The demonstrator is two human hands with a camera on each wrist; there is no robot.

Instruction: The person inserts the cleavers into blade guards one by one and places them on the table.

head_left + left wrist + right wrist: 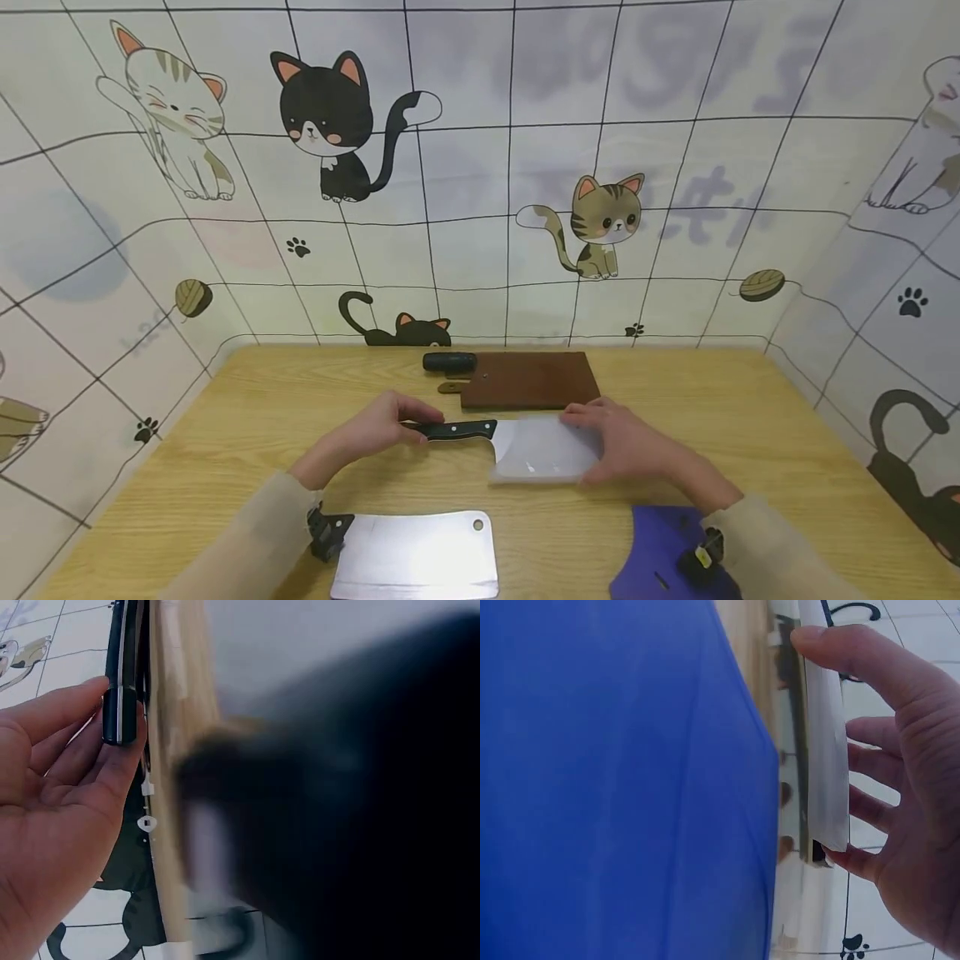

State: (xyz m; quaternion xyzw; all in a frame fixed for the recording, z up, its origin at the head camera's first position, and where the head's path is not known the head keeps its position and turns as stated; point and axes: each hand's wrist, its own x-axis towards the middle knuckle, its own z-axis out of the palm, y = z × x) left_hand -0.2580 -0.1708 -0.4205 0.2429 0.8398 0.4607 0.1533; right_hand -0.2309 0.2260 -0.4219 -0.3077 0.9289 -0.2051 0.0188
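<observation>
A cleaver (457, 430) with a black riveted handle lies crosswise in front of me, its broad blade (538, 454) looking white, as if covered by a pale sleeve. My left hand (378, 429) pinches the handle's butt end between thumb and fingers; the left wrist view shows the handle (120, 712) edge-on. At the blade's far end, my right hand (630, 446) spans its width, thumb on the near edge and fingers on the far one. In the right wrist view, the white blade cover (826, 750) lies between thumb and fingertips.
Nearer me lies a bare metal cleaver (416, 554), its handle partly under my left wrist. A purple-blue flat piece (656, 550) sits below my right forearm. Behind are a brown cutting board (532, 379) and a dark-handled item (448, 362). Cat-patterned walls enclose the wooden table (300, 375).
</observation>
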